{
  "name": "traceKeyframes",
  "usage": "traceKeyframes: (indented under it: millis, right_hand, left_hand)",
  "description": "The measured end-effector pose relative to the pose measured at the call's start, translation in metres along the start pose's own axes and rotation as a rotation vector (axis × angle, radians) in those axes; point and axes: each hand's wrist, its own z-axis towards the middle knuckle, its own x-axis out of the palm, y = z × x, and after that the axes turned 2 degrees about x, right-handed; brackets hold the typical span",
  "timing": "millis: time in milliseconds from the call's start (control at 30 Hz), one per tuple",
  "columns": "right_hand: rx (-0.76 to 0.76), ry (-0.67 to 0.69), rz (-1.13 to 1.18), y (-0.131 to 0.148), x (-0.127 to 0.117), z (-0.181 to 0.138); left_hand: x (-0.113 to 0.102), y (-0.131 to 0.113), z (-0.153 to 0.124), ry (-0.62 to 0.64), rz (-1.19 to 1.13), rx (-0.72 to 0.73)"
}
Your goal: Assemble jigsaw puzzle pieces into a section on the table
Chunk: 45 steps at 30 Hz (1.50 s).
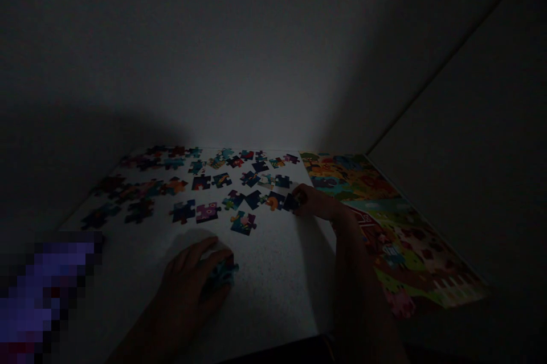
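In dim light, my left hand [194,267] is low on the white table [277,273], its fingers and thumb closed round a teal jigsaw puzzle piece [224,274]. Farther off to the right, my right hand [314,203] pinches a dark puzzle piece [292,201] at the right end of a row. Just left of that piece is one with an orange shape [274,200]. Between the hands lies a teal piece with a pink figure [243,223]. A purple piece [207,212] rests beyond my left hand.
Several loose puzzle pieces [147,188] spread over the left and back of the table. Assembled picture puzzles lie along the right: a jungle scene [342,176] behind a farm scene [410,250]. A white wall [256,68] rises behind. A blurred-out purple patch [47,290] covers the lower left.
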Motion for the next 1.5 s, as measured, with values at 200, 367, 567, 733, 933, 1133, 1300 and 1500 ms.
traceKeyframes:
  millis: [200,367,567,733,933,1133,1300,1500]
  right_hand:
    - [-0.134,0.029,0.295,-0.004,0.0,0.007]
    - [-0.22,0.233,0.399,0.017,0.012,0.006]
    - [-0.23,0.385,0.528,0.043,0.041,0.007]
    - [-0.25,0.558,0.484,0.058,0.053,0.005]
    - [-0.219,0.593,0.422,0.061,0.054,0.006]
    - [-0.265,0.589,0.362,0.058,0.057,0.009]
    - [-0.279,0.596,0.323,0.058,0.057,0.008]
    - [-0.292,0.594,0.306,0.061,0.057,0.005]
  left_hand:
    - [0.0,0.0,0.0,0.002,-0.014,0.005]
    - [-0.006,-0.005,0.001,0.017,-0.04,-0.002]
    - [-0.02,-0.016,0.004,0.111,-0.091,-0.047]
    - [-0.024,-0.019,0.005,0.134,-0.123,-0.046]
    - [-0.026,-0.021,0.006,0.144,-0.124,-0.051]
    - [-0.027,-0.022,0.007,0.142,-0.115,-0.051]
    - [-0.026,-0.022,0.005,0.125,-0.111,-0.034]
    - [-0.027,-0.022,0.005,0.139,-0.12,-0.05]
